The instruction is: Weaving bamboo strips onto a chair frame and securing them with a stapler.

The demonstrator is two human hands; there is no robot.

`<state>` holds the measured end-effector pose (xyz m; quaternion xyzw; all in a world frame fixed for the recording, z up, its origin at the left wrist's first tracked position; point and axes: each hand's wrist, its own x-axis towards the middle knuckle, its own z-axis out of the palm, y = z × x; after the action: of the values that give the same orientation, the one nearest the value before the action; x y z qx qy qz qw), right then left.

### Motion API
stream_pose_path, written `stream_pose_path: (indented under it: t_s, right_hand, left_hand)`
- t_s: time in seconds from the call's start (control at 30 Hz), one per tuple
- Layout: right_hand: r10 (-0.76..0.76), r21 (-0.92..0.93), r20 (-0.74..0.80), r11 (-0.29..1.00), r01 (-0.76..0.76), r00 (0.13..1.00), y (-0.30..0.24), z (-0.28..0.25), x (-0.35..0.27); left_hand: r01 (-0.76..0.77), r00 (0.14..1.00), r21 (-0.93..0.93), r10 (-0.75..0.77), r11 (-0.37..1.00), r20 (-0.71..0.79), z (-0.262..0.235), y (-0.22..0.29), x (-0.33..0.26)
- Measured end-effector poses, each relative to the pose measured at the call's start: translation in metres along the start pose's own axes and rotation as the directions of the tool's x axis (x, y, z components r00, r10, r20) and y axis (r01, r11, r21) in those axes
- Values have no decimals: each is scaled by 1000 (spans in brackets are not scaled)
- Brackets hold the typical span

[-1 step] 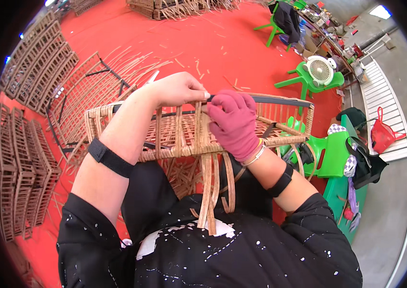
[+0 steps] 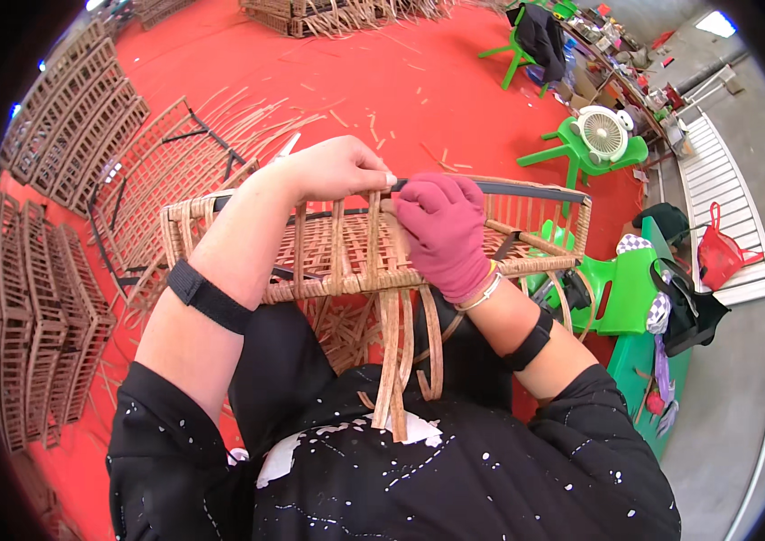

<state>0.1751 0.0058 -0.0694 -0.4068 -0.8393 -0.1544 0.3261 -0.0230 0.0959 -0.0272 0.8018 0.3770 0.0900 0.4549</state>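
Note:
A brown woven rattan frame [image 2: 310,287], like a shallow basket, lies across my lap, with a dark bar [image 2: 527,189] along its far rail. My bare left hand [image 2: 342,169] is closed at that far rail, thumb and fingers pinched where strips wrap over it. Right beside it, my right hand [image 2: 444,230], in a dusty-red glove, is curled round a flat rattan strip [image 2: 393,236] between the far and near rails. The glove partly hides the strip. Loose strip ends [image 2: 389,361] hang from the near rail toward my shirt.
Stacked woven frames [image 2: 35,316] stand at left, near another unfinished frame [image 2: 179,171] on the red floor [image 2: 265,63]. At right are a green chair [image 2: 622,288], a white fan [image 2: 601,132] on a green stool, a red bag [image 2: 721,252] and a cluttered bench [image 2: 612,68].
Gloved fingers of my right hand have shifted slightly at the strip. My left hand stays where it was on the rail.

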Motion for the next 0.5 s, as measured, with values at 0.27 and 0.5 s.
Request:
stream_pose_path:
  t_s: [0.27, 0.5]
  right_hand:
    - [-54, 2, -68, 999, 54, 996, 8, -15, 10]
    - [-53, 42, 9, 998, 53, 999, 27, -17, 51]
  left_hand:
    - [-12, 987, -66, 1, 998, -159, 12, -3, 0]
    - [-48, 983, 91, 63, 995, -173, 10, -4, -4]
